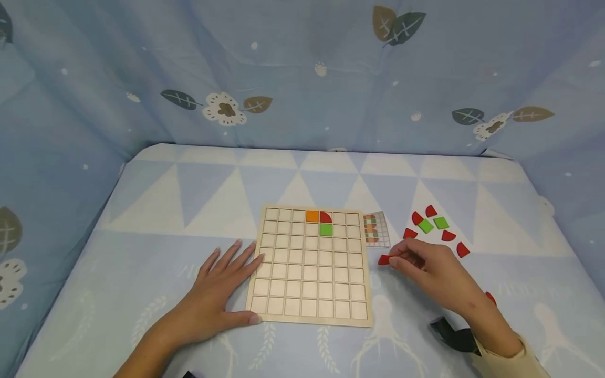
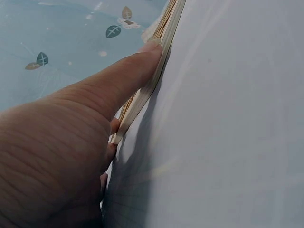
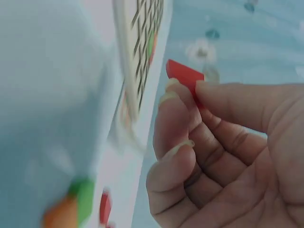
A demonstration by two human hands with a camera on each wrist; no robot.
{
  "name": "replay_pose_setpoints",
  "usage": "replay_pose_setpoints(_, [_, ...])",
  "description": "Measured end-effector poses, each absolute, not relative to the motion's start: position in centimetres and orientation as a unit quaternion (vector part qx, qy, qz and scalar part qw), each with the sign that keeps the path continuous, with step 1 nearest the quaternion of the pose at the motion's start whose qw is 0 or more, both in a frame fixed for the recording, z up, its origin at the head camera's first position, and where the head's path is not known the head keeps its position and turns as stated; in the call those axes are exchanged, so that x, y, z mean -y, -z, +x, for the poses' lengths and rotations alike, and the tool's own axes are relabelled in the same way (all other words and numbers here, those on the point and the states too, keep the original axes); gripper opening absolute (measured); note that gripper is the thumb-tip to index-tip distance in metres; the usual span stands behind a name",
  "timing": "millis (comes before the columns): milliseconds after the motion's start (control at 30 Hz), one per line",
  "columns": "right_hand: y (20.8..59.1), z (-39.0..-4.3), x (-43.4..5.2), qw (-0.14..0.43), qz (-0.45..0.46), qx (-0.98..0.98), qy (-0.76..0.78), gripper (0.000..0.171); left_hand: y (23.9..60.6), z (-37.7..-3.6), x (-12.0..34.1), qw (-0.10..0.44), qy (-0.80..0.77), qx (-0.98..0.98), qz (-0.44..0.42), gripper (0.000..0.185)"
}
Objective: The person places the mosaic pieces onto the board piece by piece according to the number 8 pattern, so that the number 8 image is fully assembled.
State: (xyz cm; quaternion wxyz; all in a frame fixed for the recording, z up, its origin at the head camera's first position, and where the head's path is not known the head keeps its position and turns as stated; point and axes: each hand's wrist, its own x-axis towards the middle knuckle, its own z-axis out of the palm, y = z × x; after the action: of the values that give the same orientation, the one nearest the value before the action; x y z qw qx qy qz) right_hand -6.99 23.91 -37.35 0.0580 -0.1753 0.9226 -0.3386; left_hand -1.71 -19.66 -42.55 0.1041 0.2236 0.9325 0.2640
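A wooden grid board (image 1: 302,273) lies on the table, with an orange square (image 1: 312,216), a red quarter-circle piece (image 1: 325,217) and a green square (image 1: 326,229) set in cells at its far side. My left hand (image 1: 215,294) rests with spread fingers along the board's left edge, thumb at the near left corner. To the right of the board, my right hand (image 1: 432,270) pinches a red piece (image 3: 184,75) between thumb and fingertips, above the table. That red piece shows beside the board's right edge, apart from it.
A pattern card (image 1: 376,229) lies against the board's right side. Several loose red pieces (image 1: 448,236) and two green squares (image 1: 441,223) lie farther right. Another red piece (image 1: 491,298) shows beyond the right forearm. A black strap (image 1: 454,336) sits at the right wrist.
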Motion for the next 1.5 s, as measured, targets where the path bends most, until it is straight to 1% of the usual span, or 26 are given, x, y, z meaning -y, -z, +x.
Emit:
replay_pose_setpoints(267, [37.7,-11.0,-18.7,0.110,-0.217,-0.901,0.359,0.003,42.7,-1.8,19.6,0.087,-0.273,-0.927,0.244,0.104])
replay_pose_setpoints(400, [38.8,-12.5,-16.7,0.149,-0.221,-0.888,0.374,0.005,42.9,-1.8,19.4,0.091,-0.277,-0.925,0.246,0.104])
replay_pose_setpoints(533, [39.8,-13.1,-15.7,0.180,-0.224,-0.877,0.385,0.008,42.9,-1.8,19.2,0.100,-0.278,-0.924,0.242,0.105])
replay_pose_setpoints(767, [40.3,-13.4,-14.6,0.178,-0.200,-0.879,0.394,0.009,42.6,-1.8,19.6,0.101,-0.272,-0.927,0.236,0.105])
replay_pose_setpoints(967, [40.5,-13.6,-14.0,0.190,-0.184,-0.871,0.415,0.009,42.5,-1.8,20.0,0.101,-0.271,-0.929,0.232,0.105])
replay_pose_setpoints(1200, [40.3,-13.5,-14.0,0.179,-0.216,-0.882,0.378,0.014,42.4,-1.7,20.0,0.103,-0.275,-0.928,0.230,0.105])
replay_pose_setpoints(1500, [40.4,-13.7,-13.9,0.177,-0.218,-0.882,0.377,0.014,42.6,-1.7,20.1,0.102,-0.274,-0.929,0.227,0.106])
